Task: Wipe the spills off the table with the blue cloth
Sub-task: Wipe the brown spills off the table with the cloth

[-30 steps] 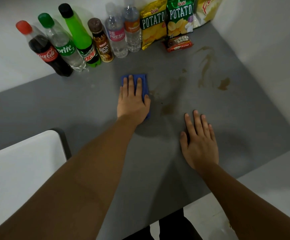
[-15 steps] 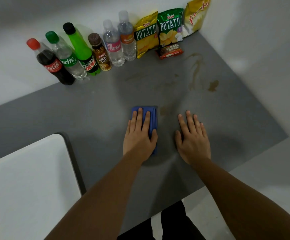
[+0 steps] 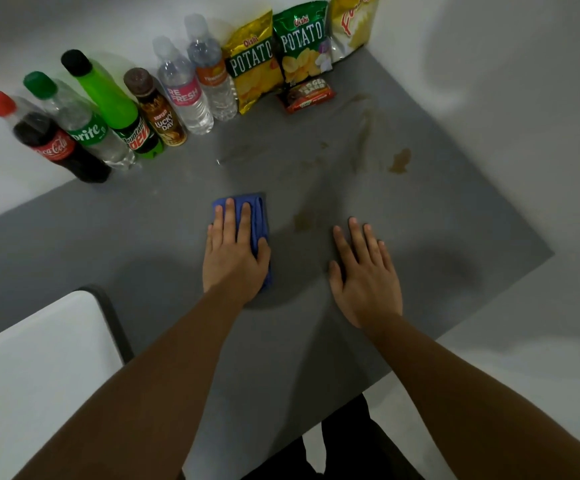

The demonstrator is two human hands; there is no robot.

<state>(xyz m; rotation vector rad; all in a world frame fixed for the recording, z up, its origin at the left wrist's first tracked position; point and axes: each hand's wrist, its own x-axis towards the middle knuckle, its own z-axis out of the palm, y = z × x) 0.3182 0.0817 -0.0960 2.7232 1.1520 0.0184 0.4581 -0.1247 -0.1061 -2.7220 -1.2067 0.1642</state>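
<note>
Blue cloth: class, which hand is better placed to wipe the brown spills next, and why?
Left. The left hand already presses flat on the blue cloth, with the nearest brown smear just beside it. The right hand lies bare on the table.

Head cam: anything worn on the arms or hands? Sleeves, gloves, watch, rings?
Nothing visible. Both forearms are bare right to the frame edge, with no sleeves in view. The left hand and right hand have no gloves, watch or bands; no rings show on the fingers.

place: staged tabletop setup | cues: bare white walls (image 3: 489,46); grey table (image 3: 143,237); lined-up soda bottles (image 3: 84,126); chip bags (image 3: 253,64)
</note>
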